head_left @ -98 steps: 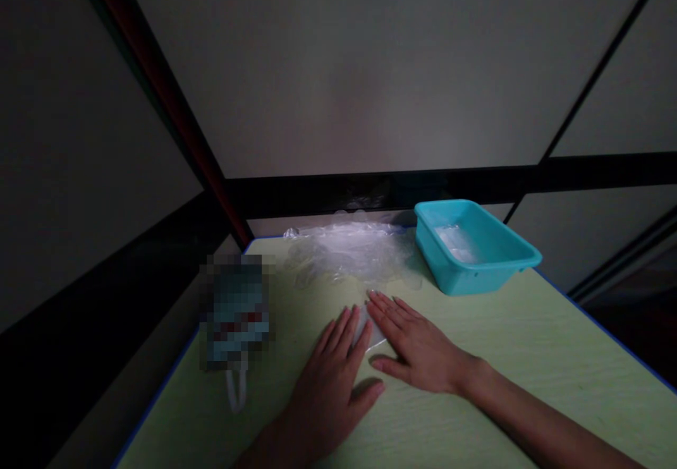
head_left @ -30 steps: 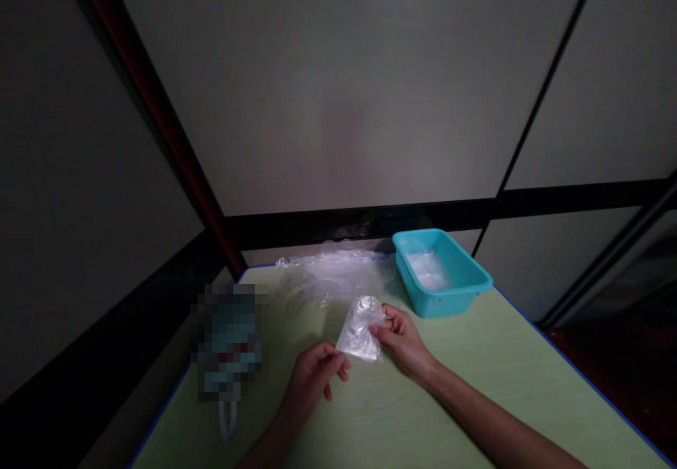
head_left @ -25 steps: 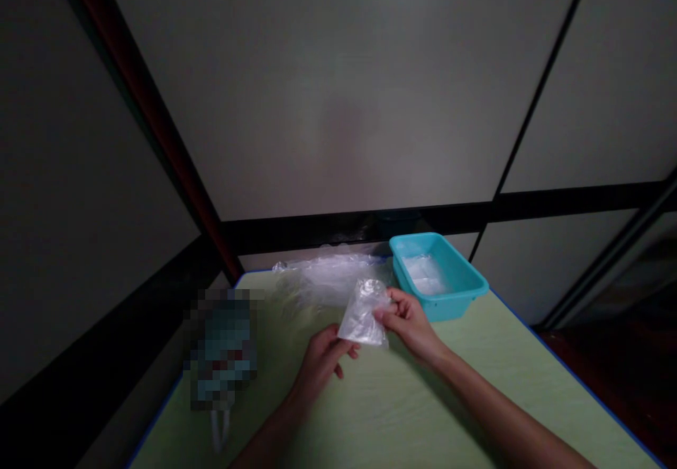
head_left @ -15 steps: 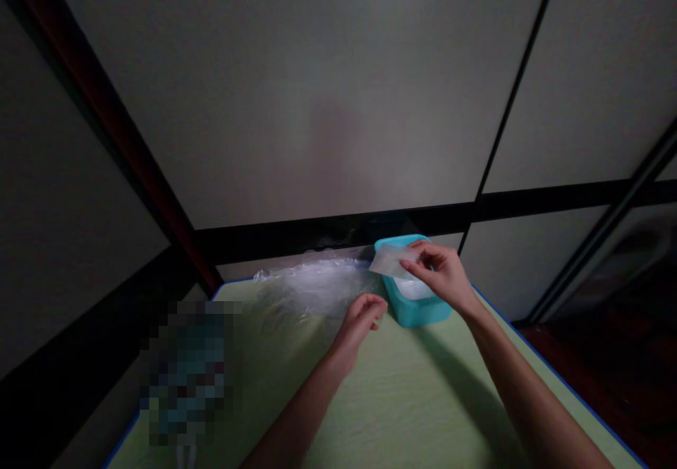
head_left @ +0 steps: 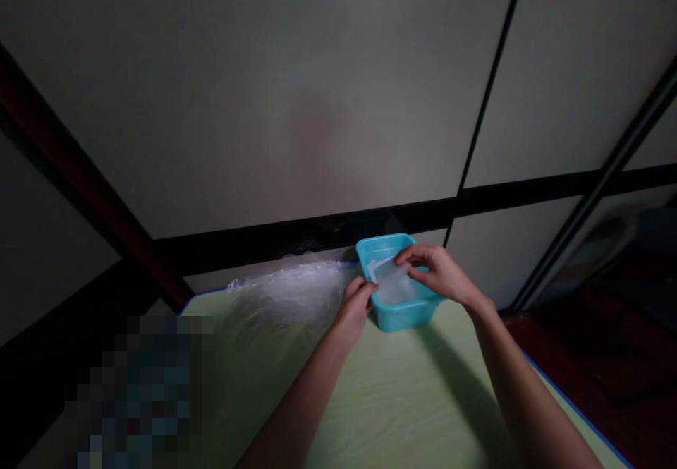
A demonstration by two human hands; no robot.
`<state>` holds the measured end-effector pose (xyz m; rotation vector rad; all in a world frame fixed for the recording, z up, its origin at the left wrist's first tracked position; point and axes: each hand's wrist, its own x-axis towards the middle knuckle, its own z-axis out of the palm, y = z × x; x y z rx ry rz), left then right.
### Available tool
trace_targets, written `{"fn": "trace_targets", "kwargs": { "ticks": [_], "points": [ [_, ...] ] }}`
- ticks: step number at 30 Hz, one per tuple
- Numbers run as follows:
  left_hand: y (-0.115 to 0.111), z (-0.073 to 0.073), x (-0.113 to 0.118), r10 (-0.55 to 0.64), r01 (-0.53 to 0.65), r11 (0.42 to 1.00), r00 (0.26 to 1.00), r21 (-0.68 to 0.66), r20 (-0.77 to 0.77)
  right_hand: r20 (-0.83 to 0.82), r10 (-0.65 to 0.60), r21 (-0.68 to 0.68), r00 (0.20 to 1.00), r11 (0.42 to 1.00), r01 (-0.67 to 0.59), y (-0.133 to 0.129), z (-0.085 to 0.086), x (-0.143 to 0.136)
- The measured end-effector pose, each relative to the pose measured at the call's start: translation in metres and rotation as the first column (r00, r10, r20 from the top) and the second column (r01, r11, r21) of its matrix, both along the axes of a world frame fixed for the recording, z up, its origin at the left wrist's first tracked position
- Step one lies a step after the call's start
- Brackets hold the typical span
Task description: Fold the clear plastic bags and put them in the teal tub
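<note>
A turquoise plastic basket [head_left: 405,316] stands on the green table near its back edge, with white, translucent sheets or packets [head_left: 394,289] inside. My left hand [head_left: 358,301] is closed on the basket's left rim, thumb and fingers at the edge. My right hand [head_left: 431,269] reaches over the basket's right side, its fingers pinched on a translucent white packet [head_left: 390,271] that lies low in the opening. Left of the basket is a heap of clear, crinkled plastic [head_left: 296,296].
The green table [head_left: 381,398] has a blue edge. Behind it rise pale panels [head_left: 317,102] with a black band. A pixelated, blurred object [head_left: 153,391] lies at the table's left side. Dark red floor [head_left: 592,363] shows at the right.
My right hand has lowered the white packet from above the basket into it. My left hand has moved onto the basket's rim. The view has shifted slightly.
</note>
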<state>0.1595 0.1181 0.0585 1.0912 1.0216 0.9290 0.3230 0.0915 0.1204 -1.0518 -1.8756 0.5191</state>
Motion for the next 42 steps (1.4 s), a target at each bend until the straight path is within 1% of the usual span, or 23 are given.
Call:
{"fn": "trace_targets", "kwargs": {
  "ticks": [4,7,10,14,17,20,24,30,34,36,38,40,42],
  "points": [
    [0.0,0.007,-0.018,-0.021,0.02,1.0,0.998,0.008,0.056,0.04,0.083,-0.028,0.996,0.996,-0.082,-0.006,0.005,0.002],
    [-0.001,0.016,-0.04,-0.051,0.049,0.999,0.994,0.02,0.094,0.021,0.109,-0.064,0.994,0.992,-0.107,-0.01,0.009,-0.003],
    [-0.001,0.027,-0.062,-0.098,0.096,0.995,0.989,0.02,0.115,0.022,0.165,-0.12,0.986,0.98,-0.162,-0.011,0.01,-0.012],
    [-0.001,0.04,-0.083,-0.178,0.178,0.984,0.978,0.008,0.113,0.111,0.284,-0.17,0.952,0.949,-0.263,-0.016,0.012,-0.026],
    [-0.001,0.044,-0.092,-0.25,0.252,0.968,0.962,-0.007,0.106,0.183,0.375,-0.215,0.909,0.917,-0.335,-0.021,0.016,-0.037],
    [-0.001,0.045,-0.095,-0.33,0.334,0.943,0.938,-0.017,0.102,0.275,0.454,-0.256,0.848,0.884,-0.39,-0.027,0.018,-0.048],
    [-0.002,0.045,-0.095,-0.406,0.409,0.912,0.909,-0.018,0.098,0.377,0.52,-0.299,0.766,0.851,-0.431,-0.033,0.019,-0.058],
    [-0.006,0.045,-0.091,-0.436,0.441,0.897,0.894,-0.034,0.1,0.481,0.579,-0.383,0.659,0.814,-0.437,-0.039,0.015,-0.069],
    [-0.006,0.041,-0.09,-0.445,0.451,0.891,0.889,-0.046,0.104,0.509,0.625,-0.438,0.591,0.78,-0.448,-0.043,0.009,-0.078],
    [-0.005,0.04,-0.09,-0.447,0.454,0.89,0.888,-0.046,0.105,0.505,0.65,-0.47,0.567,0.759,-0.451,-0.045,0.007,-0.082],
    [-0.005,0.039,-0.09,-0.45,0.457,0.889,0.886,-0.043,0.109,0.503,0.661,-0.492,0.557,0.749,-0.444,-0.046,0.008,-0.084],
    [-0.005,0.039,-0.09,-0.457,0.464,0.885,0.882,-0.037,0.114,0.497,0.663,-0.495,0.56,0.747,-0.444,-0.047,0.011,-0.083],
    [-0.005,0.039,-0.091,-0.464,0.471,0.882,0.877,-0.032,0.12,0.49,0.651,-0.482,0.58,0.756,-0.442,-0.048,0.015,-0.08]
  ]
}}
